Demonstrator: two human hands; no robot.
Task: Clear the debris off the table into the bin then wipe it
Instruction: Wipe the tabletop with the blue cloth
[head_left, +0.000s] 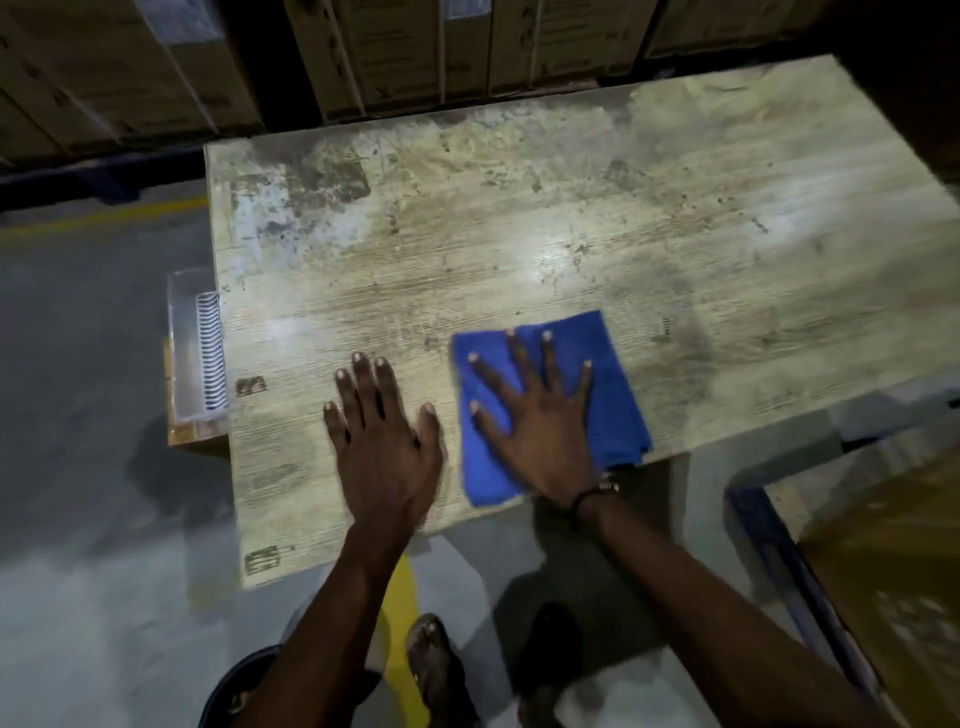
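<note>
Right hand (540, 415) flat, fingers spread, pressing folded blue cloth (613, 374) at near edge of worn wood-grain table (519, 223); left hand (382, 436) flat beside it. Clear plastic bin (195, 348) partly hidden behind table's left edge.

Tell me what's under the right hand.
The right hand lies flat with fingers spread on a folded blue cloth, which rests on the worn table near its front edge. Whatever lies beneath the cloth is covered.
</note>
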